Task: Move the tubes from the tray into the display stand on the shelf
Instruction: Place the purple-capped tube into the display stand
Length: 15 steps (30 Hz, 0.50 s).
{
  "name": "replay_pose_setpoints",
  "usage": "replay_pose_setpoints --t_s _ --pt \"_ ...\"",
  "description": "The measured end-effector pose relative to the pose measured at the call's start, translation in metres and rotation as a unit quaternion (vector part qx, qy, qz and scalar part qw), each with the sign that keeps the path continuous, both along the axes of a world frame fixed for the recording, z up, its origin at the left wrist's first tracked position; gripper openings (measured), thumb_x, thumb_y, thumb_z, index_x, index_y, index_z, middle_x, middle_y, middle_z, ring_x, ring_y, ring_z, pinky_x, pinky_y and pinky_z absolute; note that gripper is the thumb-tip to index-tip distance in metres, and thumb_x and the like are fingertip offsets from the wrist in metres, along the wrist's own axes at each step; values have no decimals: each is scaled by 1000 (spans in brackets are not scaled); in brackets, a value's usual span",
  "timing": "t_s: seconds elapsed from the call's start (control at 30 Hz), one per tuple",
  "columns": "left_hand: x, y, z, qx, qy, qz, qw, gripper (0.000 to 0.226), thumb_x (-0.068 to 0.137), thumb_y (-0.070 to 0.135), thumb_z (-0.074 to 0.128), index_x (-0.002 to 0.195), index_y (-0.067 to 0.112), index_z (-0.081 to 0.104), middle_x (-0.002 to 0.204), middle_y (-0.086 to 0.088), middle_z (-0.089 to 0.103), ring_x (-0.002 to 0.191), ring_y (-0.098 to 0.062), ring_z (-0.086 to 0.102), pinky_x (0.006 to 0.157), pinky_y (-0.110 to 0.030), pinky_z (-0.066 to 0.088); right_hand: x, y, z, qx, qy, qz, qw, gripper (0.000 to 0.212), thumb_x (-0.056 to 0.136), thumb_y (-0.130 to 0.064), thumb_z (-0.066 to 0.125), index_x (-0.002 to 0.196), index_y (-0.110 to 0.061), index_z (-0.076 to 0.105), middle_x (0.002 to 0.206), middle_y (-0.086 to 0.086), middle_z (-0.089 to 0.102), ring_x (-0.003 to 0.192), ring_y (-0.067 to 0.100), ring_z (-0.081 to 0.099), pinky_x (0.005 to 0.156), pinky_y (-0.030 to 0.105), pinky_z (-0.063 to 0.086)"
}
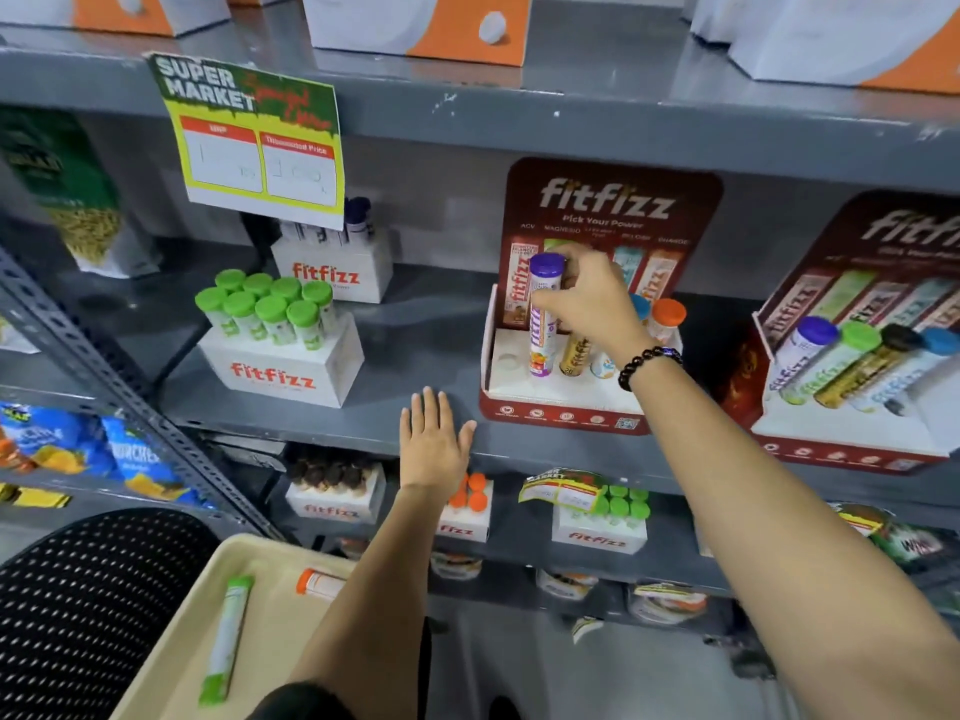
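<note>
Tubes are split between two places in the head view. On the beige tray (275,621) at the bottom left lie a green-capped tube (226,639) and an orange-capped tube (319,583), the latter partly hidden behind the left forearm. The red display stand (563,407) sits at the front edge of the grey shelf (415,350). Right hand (592,298): grip closed on the purple-capped tube (544,314), fingers around its upper part just below the cap; the tube stands near upright with its base at a hole in the stand's white top. Beside it in the stand are a gold tube (574,353), a blue-capped tube (640,306) mostly hidden by the hand, and an orange-capped one (668,317). The leftmost hole (506,362) is vacant. A dark bead bracelet (649,362) sits on the right wrist. Left hand (434,444): flat, fingers spread, holding nothing, palm against the shelf's front edge. A white box of green-capped tubes (280,345) stands further left on the same shelf
</note>
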<state>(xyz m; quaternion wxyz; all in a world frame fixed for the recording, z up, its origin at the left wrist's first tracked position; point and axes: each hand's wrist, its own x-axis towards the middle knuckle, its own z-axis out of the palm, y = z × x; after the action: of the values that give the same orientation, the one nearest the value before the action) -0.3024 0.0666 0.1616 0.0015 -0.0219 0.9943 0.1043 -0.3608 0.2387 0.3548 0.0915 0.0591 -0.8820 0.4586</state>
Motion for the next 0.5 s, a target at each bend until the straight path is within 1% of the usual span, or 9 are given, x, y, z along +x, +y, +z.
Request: replay_pose_setpoints --t_s 0.07,0.13,0.2,0.27,0.33,0.5 --pt "0 0 -1 -4 -1 2 1000 64 97 47 10 146 8 2 157 -14 1 144 -29 -3 116 -40 -2 -4 1 4 -16 -33 14 999 38 65 -5 75 99 -19 63 92 4 69 84 17 62 63 18 44" --pt "-1 0 -2 -8 -2 2 1000 64 97 48 9 146 8 2 157 -14 1 144 -29 -3 116 -41 -2 -7 2 6 -4 -49 28 998 41 65 -3 77 100 -18 64 97 4 69 88 17 61 63 17 43" --pt "-2 0 -3 -10 0 3 1000 64 97 48 9 147 9 1 157 -14 1 144 -29 -3 116 -40 -3 -8 3 5 13 -56 37 998 41 66 -2 76 103 -16 64 100 2 66 91 18 59 70 22 42" --pt "-2 0 -4 -12 1 4 1000 64 97 48 9 147 10 1 157 -13 1 144 -29 -4 116 -40 -4 -10 3 5 37 -55 45 997 37 68 -1 74 101 -16 65 98 2 64 91 20 58 76 25 41" --pt "-2 1 -4 -15 -2 6 1000 65 96 50 7 147 10 0 157 -12 -1 143 -29 -5 115 -39 -5 -12 1 4 60 -49 50 996 34 69 2 71 98 -15 65 97 5 64 91 24 58 77 27 42" --pt "-3 1 -5 -22 -4 11 1000 66 94 52 5 147 12 -2 158 -11 -2 143 -29 -6 115 -39 -5 -18 -6 3 93 -55 54 993 35 70 6 68 100 -12 64 107 12 67 95 27 60 82 32 48"
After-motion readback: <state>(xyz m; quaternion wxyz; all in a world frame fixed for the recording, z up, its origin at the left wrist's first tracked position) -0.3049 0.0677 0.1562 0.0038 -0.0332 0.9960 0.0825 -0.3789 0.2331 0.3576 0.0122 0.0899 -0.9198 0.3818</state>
